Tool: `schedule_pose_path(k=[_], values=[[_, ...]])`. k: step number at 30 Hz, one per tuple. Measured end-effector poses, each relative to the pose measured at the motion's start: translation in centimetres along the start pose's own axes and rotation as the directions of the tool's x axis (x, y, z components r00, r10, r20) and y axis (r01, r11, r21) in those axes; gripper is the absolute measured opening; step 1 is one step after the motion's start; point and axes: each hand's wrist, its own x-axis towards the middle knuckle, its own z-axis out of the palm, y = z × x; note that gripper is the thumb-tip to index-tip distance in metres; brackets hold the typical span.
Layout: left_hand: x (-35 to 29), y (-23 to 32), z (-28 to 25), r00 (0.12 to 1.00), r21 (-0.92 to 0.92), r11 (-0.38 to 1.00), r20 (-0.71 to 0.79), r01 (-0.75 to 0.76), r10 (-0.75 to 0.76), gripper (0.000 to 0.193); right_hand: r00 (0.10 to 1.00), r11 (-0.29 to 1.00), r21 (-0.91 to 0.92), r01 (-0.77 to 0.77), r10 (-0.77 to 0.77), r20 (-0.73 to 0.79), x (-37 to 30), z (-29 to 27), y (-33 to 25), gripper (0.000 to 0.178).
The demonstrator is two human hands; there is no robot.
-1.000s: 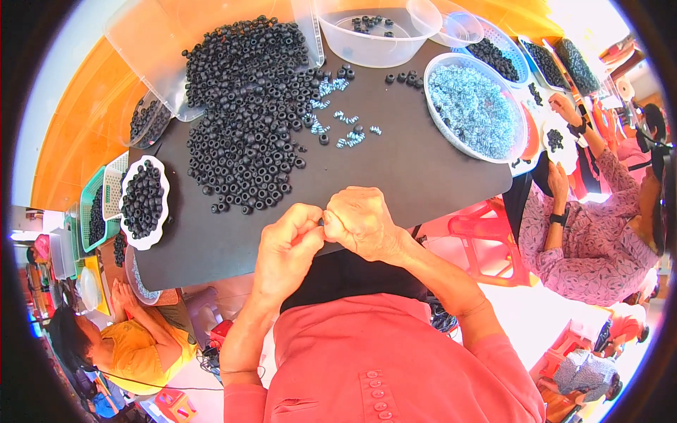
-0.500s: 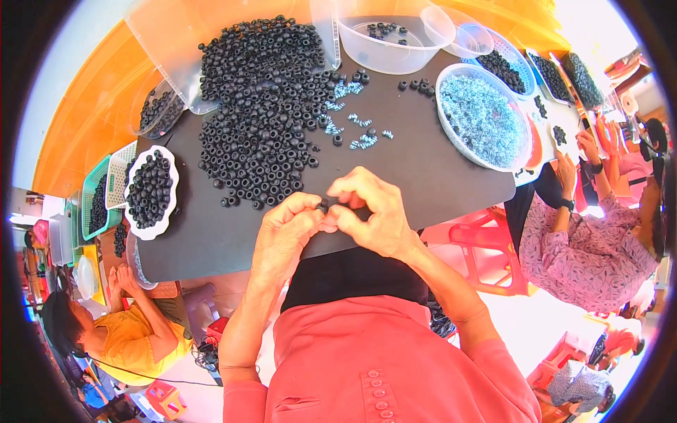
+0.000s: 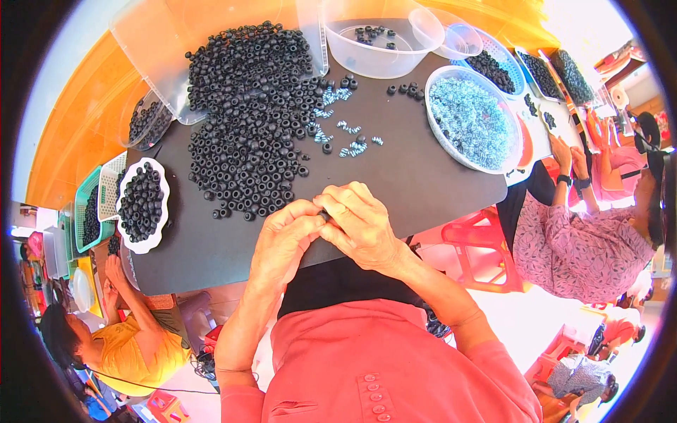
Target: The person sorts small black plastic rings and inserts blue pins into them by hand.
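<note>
Close to the table's near edge, my left hand (image 3: 288,238) and my right hand (image 3: 361,227) meet fingertip to fingertip. Both are closed in a pinch around one small black round part (image 3: 324,216), mostly covered by the fingers. Just beyond them spreads a big heap of black round parts with holes (image 3: 247,151), spilling out of a clear plastic bin (image 3: 144,60) tipped on its side. Several small light-blue and dark coiled springs (image 3: 354,149) lie loose to the right of the heap.
A white bowl of light-blue springs (image 3: 471,120) stands at the right, with a clear tub (image 3: 374,60) behind. On the left are a scalloped white dish (image 3: 164,204) of black parts and a green basket (image 3: 82,218). Co-workers sit at both sides, near a red stool (image 3: 479,247).
My right fingers have closed in from a raised, spread pose and now cover more of the black part. The whole view has shifted slightly.
</note>
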Motion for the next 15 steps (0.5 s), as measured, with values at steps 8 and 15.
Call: schedule_pose_path(k=[8,15], values=[[0.16,-0.53,-0.33,0.997,0.030,0.997,0.026,-0.069,0.068,0.013,0.994,0.992,0.065,-0.104,0.102,0.043,0.60,-0.30,-0.60,0.039],[-0.33,-0.43,0.32,0.998,0.118,0.991,-0.005,-0.056,0.057,0.016,0.998,0.995,0.075,-0.064,0.065,-0.008,0.48,-0.64,-0.41,0.034]])
